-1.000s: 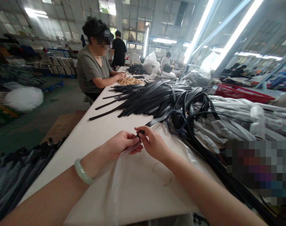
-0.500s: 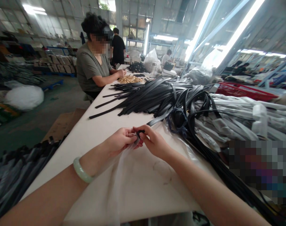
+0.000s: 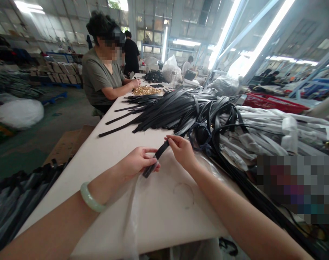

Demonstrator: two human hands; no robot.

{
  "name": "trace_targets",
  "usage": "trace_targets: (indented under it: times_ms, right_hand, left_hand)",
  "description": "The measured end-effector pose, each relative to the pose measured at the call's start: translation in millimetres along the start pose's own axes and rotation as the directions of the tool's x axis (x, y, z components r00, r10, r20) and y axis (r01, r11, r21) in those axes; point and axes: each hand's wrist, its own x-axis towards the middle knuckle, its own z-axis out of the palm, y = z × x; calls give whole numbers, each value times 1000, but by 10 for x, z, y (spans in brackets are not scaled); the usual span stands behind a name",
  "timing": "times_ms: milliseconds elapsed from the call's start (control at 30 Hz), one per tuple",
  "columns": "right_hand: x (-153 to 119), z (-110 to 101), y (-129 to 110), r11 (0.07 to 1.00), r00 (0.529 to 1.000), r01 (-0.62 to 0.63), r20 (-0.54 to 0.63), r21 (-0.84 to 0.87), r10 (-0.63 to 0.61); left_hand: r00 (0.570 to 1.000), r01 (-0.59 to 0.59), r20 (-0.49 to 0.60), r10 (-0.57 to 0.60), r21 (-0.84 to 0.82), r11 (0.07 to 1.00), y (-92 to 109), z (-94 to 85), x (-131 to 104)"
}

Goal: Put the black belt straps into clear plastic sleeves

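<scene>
Above the pale table [image 3: 164, 216], a black strap [image 3: 161, 149] runs slantwise between my hands. My left hand [image 3: 139, 162] pinches its lower end together with the mouth of a long clear plastic sleeve [image 3: 132, 213]. The strap's end shows inside the sleeve, which hangs down toward the near table edge. My right hand [image 3: 182, 150] pinches the strap farther up, between thumb and fingers. A pale green bangle [image 3: 92, 198] is on my left wrist. Just beyond my hands lies a large heap of black straps [image 3: 170, 110].
Sleeved straps in clear plastic [image 3: 272, 130] are piled at the right, by a red crate [image 3: 274, 103]. A co-worker [image 3: 103, 72] sits at the table's far left, near small gold pieces [image 3: 145, 90]. More sleeved straps [image 3: 26, 202] stand at the lower left.
My right hand has moved up and away from my left hand, so a length of black strap now shows between them. The strap's end has gone down into the plastic sleeve.
</scene>
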Motion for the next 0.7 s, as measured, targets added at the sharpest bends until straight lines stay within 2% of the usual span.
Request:
trace_targets:
  times_ms: [100,167,233,267,300,367,400,467,567,700]
  right_hand:
    - [-200,92,-220,979,984,152,113,-139,-137]
    - [-293,122,-345,968,935,227,303,-112,-184]
    - [-293,108,-381,976,890,214,419,-38,-178]
    - [-255,86,-360,987,900,160,412,1,-146]
    - [-198,57,-317,996,932,78,351,43,-89]
    - [-65,-2,-200,984,987,-92,147,150,69]
    - [-10,-22,-146,969,989,-143,69,204,131]
    - [35,-24,-87,953,987,-158,28,257,156]
    - [-75,59,-151,987,983,-52,181,154,23]
    - [-302,164,-332,994,909,105,409,-24,-86]
  left_hand:
    - [998,-52,-35,52,16,999,2,-4,3]
    - [996,-72,-43,73,12,997,7,-17,7]
    - [995,-80,-53,80,-3,997,17,-27,4]
    - [996,-67,-55,67,-2,998,22,-27,-2]
    - [998,-38,-48,38,11,999,26,-23,-8]
    - [999,28,-28,-27,47,999,28,-3,-22]
    - [999,49,-25,-48,59,997,27,10,-27]
    - [999,40,-33,-38,51,998,19,30,-26]
    - [997,-46,-67,46,11,999,15,26,-7]
    - [994,-98,-56,97,-27,995,31,-9,19]
